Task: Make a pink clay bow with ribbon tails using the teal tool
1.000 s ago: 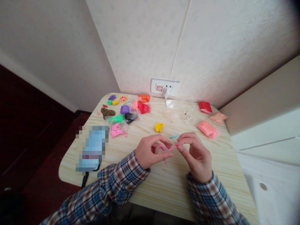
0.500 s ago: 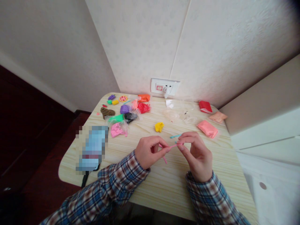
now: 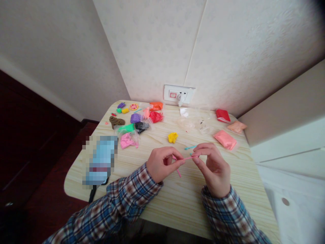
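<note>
A thin pink strip of modelling clay (image 3: 189, 158) stretches between my two hands, above the wooden table (image 3: 175, 203). My left hand (image 3: 165, 165) pinches it between thumb and fingertips, and a loose pink end hangs below those fingers. At the other end, my right hand (image 3: 212, 167) pinches the strip between thumb and index finger. Just behind the right fingertips lies a light blue stick tool (image 3: 190, 147), partly covered by the hand. A yellow lump of clay (image 3: 173, 137) sits beyond the left hand.
Bagged clay, including a pink bag (image 3: 129, 140), clusters at the back left beside small clay fruits and a brown coil (image 3: 116, 122). A phone (image 3: 101, 161) with a cable lies left. More packets, one coral (image 3: 225, 140), lie right. Clear bags (image 3: 193, 124) rest near the wall socket (image 3: 179, 94).
Both hands keep their pinch on the pink strip, almost unmoved. The whole view has shifted very slightly.
</note>
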